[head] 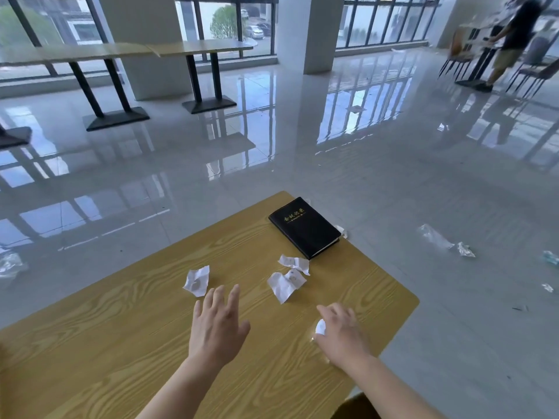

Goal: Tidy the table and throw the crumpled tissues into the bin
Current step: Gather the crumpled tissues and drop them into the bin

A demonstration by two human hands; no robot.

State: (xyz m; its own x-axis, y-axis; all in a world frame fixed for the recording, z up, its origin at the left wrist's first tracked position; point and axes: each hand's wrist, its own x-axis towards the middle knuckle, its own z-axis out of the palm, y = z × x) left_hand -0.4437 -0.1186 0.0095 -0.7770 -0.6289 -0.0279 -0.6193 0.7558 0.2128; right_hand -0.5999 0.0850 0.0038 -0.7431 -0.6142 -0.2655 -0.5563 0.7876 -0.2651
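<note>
- On the wooden table (121, 343), three crumpled white tissues lie loose. The left tissue (196, 281) is just beyond the left hand's fingertips. The middle tissue (284, 284) and the far tissue (295, 263) sit just beside each other, near the black notebook (304, 226).
- The left hand (219, 325) is spread flat over the table, fingers straight, holding nothing.
- The right hand (341, 334) curls round a fourth tissue (320, 326), a small white wad showing under its fingers.
- On the floor to the right lie clear plastic scraps (435, 237).

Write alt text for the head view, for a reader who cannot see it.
Over a wooden table, the right hand holds a crumpled tissue while the open left hand is near a second tissue. A third tissue and a fourth tissue lie near a closed black notebook.
</note>
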